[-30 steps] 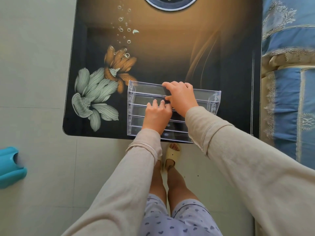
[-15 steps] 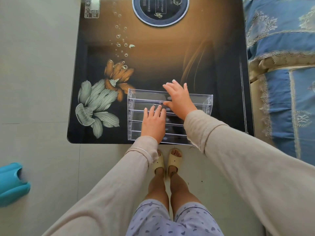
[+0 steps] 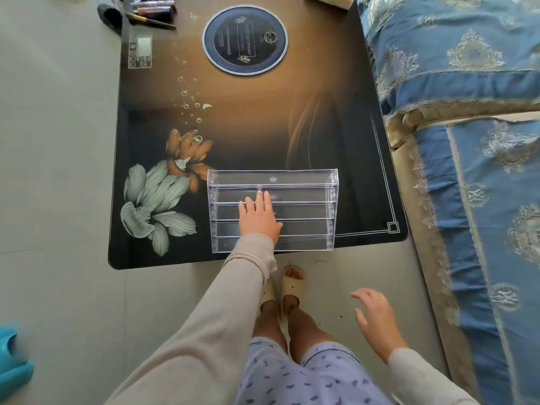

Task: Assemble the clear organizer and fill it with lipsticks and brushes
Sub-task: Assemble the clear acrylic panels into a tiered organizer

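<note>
The clear organizer (image 3: 304, 197), a stepped rack with several long tiers, stands at the near edge of the dark glass table (image 3: 257, 127). My left hand (image 3: 258, 216) lies flat on its middle tiers, fingers spread and pointing away from me. My right hand (image 3: 375, 315) hovers off the table over the floor, to the right of my legs, fingers apart and holding nothing. Several lipsticks (image 3: 155, 8) and a thin brush (image 3: 153, 21) lie at the table's far left corner. All the tiers hold nothing.
A round dark disc (image 3: 245, 39) is set in the tabletop at the back. A bed with a blue patterned cover (image 3: 473, 141) runs along the table's right side. A blue plastic object (image 3: 11, 361) sits on the floor at the left.
My right hand has left the organizer and dropped back to the right of my legs. The left hand stays flat on the rack. The view has tilted up, showing the lipsticks.
</note>
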### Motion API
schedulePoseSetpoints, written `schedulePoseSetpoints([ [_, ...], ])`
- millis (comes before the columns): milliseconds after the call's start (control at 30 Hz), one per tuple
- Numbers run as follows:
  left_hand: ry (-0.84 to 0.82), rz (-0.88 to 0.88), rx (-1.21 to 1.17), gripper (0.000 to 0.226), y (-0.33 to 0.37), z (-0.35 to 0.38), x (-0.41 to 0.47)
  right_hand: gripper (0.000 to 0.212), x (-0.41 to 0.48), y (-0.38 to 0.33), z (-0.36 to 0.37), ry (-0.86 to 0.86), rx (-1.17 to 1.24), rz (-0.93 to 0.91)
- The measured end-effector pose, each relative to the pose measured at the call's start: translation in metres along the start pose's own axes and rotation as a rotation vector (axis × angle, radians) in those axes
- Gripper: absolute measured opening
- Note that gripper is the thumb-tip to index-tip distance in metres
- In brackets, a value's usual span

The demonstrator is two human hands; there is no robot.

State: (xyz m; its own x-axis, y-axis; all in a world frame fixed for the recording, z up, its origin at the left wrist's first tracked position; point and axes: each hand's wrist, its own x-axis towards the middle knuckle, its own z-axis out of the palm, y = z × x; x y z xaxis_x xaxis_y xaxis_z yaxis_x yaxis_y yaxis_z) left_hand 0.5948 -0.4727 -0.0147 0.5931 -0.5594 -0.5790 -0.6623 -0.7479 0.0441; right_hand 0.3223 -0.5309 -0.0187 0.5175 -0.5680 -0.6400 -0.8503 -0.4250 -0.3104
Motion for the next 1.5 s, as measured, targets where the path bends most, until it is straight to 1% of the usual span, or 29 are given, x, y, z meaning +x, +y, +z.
schedulePoseSetpoints([
  [33,0.002,-0.022,-0.011,0.075,0.003,0.001,0.001,0.03,-0.009,0.007,0.003,-0.025,0.009,0.036],
  [100,0.014,-0.049,-0.026,0.075,0.009,0.003,0.003,0.027,-0.012,0.005,0.002,-0.012,0.071,0.074],
  [167,0.045,-0.056,-0.043,0.072,0.012,0.006,0.003,0.028,0.008,-0.019,-0.01,0.087,0.216,0.096],
  [233,0.124,-0.054,-0.106,0.064,0.008,0.008,0.003,0.033,0.044,-0.056,-0.032,0.196,0.4,0.121],
  [333,0.332,-0.085,-0.265,0.048,-0.01,0.011,0.001,0.043,0.097,-0.104,-0.061,0.249,0.545,0.127],
  [433,0.519,-0.238,-0.409,0.046,-0.033,0.012,-0.002,0.044,0.125,-0.127,-0.076,0.272,0.542,0.113],
  [500,0.557,-0.377,-0.488,0.05,-0.047,0.012,0.0,0.038,0.133,-0.131,-0.077,0.282,0.524,0.109],
  [567,0.51,-0.503,-0.598,0.057,-0.056,0.01,0.004,0.035,0.137,-0.133,-0.077,0.306,0.512,0.117],
  [633,0.415,-0.598,-0.749,0.062,-0.06,0.007,0.009,0.034,0.139,-0.133,-0.076,0.334,0.516,0.132],
  [733,0.308,-0.618,-0.948,0.062,-0.055,0.006,0.015,0.035,0.141,-0.133,-0.078,0.357,0.528,0.127],
  [800,0.301,-0.615,-0.992,0.063,-0.051,0.005,0.015,0.035,0.142,-0.134,-0.081,0.356,0.542,0.109],
  [1133,0.316,-0.547,-0.968,0.058,-0.058,0.009,0.017,0.037,0.147,-0.132,-0.091,0.328,0.561,0.05],
  [1300,0.303,-0.527,-0.95,0.058,-0.067,0.014,0.007,0.039,0.139,-0.127,-0.098,0.224,0.541,0.021],
  [1400,0.301,-0.519,-0.93,0.054,-0.074,0.024,-0.012,0.041,0.122,-0.109,-0.092,0.19,0.465,0.08],
  [1500,0.24,-0.514,-0.827,0.044,-0.089,0.044,-0.045,0.032,0.091,-0.074,-0.069,0.102,0.385,0.164],
])
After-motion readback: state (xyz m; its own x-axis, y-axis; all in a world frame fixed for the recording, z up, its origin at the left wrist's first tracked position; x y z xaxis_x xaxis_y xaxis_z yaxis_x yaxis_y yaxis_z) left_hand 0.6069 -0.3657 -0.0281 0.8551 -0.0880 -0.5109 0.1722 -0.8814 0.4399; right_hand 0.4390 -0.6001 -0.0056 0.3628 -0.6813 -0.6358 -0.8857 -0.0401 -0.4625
